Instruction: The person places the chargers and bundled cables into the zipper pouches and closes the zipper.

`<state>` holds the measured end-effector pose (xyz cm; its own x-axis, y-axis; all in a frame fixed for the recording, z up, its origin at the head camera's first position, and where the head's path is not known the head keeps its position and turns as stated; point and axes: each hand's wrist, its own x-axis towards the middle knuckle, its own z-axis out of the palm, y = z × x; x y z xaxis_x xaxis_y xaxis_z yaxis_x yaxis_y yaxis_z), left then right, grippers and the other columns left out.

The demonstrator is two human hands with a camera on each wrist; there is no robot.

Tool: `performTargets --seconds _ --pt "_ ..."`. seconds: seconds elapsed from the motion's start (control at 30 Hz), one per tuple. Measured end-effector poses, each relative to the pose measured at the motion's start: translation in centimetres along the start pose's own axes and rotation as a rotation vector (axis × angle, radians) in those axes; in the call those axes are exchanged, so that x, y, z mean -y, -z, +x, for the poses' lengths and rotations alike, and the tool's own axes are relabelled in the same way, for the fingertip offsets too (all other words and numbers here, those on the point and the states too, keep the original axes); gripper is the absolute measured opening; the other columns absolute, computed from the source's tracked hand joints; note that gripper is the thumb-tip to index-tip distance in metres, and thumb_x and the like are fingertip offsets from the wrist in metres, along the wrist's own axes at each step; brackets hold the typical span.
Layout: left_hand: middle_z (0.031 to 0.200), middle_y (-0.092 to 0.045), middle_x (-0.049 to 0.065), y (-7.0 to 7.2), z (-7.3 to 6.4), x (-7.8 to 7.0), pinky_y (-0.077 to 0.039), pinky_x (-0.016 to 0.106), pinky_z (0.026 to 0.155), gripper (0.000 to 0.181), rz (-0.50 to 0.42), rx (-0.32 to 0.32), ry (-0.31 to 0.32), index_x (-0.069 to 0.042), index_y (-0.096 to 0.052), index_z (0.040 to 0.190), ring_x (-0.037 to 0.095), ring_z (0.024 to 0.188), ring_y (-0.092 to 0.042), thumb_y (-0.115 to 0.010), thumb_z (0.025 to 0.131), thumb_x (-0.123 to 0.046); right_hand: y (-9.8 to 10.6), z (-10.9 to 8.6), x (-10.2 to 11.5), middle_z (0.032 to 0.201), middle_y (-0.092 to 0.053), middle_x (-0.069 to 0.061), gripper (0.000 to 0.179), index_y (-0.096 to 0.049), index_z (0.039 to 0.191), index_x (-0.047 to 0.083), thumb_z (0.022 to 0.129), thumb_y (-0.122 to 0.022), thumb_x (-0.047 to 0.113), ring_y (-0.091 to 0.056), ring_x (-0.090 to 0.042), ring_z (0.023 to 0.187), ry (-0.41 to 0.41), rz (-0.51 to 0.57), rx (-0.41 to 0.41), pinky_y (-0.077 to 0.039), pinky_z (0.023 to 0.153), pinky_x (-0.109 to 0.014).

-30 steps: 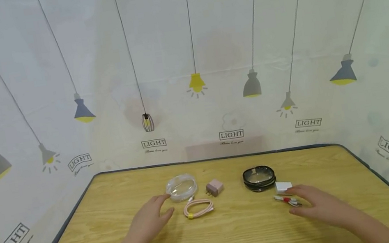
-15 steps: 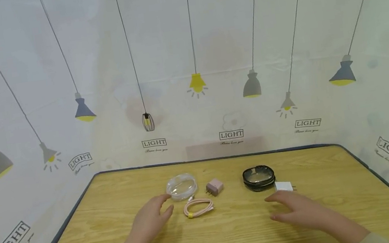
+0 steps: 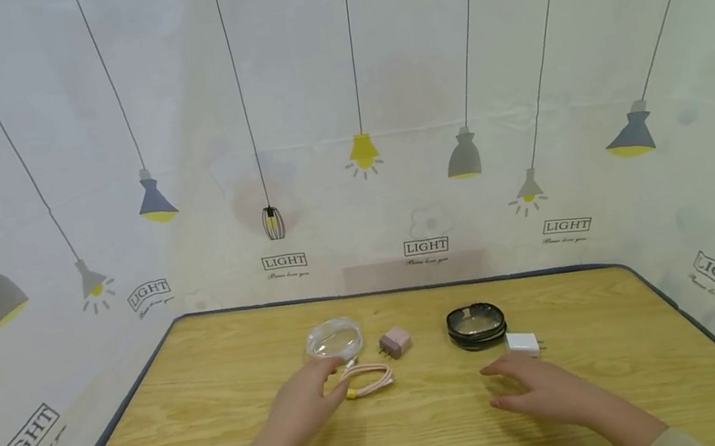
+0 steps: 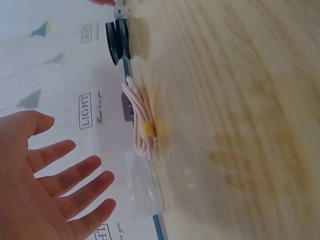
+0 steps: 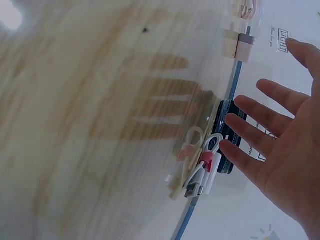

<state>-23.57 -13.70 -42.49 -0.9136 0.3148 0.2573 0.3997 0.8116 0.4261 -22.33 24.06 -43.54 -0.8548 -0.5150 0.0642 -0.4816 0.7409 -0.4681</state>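
My left hand (image 3: 308, 407) is beside the left end of a coiled pink charging cable (image 3: 373, 379) with a yellow tie, partly covering it in the head view. Its fingers are spread and hold nothing, as the left wrist view shows. My right hand (image 3: 540, 389) is just in front of a white plug charger (image 3: 522, 344). Its spread fingers are bare too. A coiled white cable (image 5: 212, 144) with a red tie appears in the right wrist view; in the head view the right hand hides it. Behind the pink cable lies a pink plug charger (image 3: 395, 342).
A clear round pouch (image 3: 334, 339) lies behind the left hand. Left of the white charger sits a black-rimmed round pouch (image 3: 476, 327) with a see-through top. The wooden table (image 3: 211, 350) ends at a curtain (image 3: 355, 208) printed with lamps.
My left hand has shifted right, from beside the clear pouch to the pink cable. The right hand has moved left, from the white cable's right side to in front of it, and now covers it.
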Motion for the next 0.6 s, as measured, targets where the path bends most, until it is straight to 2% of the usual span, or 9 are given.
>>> performTargets --seconds 0.13,0.2,0.37,0.6 --pt "0.119 -0.065 0.009 -0.2 0.1 -0.7 -0.049 0.051 0.088 0.035 -0.006 0.001 -0.047 -0.008 -0.064 0.122 0.031 0.109 -0.061 -0.067 0.091 -0.024 0.1 0.3 0.5 0.129 -0.058 -0.011 0.053 -0.059 0.131 0.008 0.092 -0.064 0.044 -0.049 -0.039 0.121 -0.032 0.027 0.010 -0.038 0.099 -0.060" --pt "0.120 -0.065 0.008 -0.2 0.2 -0.9 -0.048 0.050 0.090 0.035 -0.005 0.000 -0.050 -0.008 -0.064 0.122 0.030 0.110 -0.060 -0.067 0.091 -0.024 0.0 0.6 0.9 0.130 -0.058 -0.010 0.053 -0.059 0.132 0.009 0.092 -0.063 0.044 -0.049 -0.038 0.122 -0.043 0.046 0.015 -0.037 0.100 -0.059" --pt "0.120 -0.065 0.007 -0.1 0.2 -0.7 -0.049 0.050 0.088 0.035 -0.001 0.003 -0.018 -0.010 -0.064 0.123 0.030 0.110 -0.061 -0.066 0.092 -0.026 -0.2 1.3 1.9 0.131 -0.057 -0.010 0.053 -0.058 0.133 0.008 0.093 -0.063 0.043 -0.052 -0.036 0.120 -0.024 0.085 0.020 -0.040 0.098 -0.057" --pt "0.117 -0.066 0.008 0.2 -0.2 0.1 -0.050 0.050 0.086 0.037 -0.025 0.017 0.056 -0.012 -0.063 0.126 0.028 0.105 -0.062 -0.066 0.093 -0.030 -0.9 2.4 2.7 0.132 -0.056 -0.011 0.053 -0.057 0.133 0.007 0.094 -0.062 0.041 -0.054 -0.035 0.116 -0.003 0.153 0.059 -0.042 0.095 -0.056"
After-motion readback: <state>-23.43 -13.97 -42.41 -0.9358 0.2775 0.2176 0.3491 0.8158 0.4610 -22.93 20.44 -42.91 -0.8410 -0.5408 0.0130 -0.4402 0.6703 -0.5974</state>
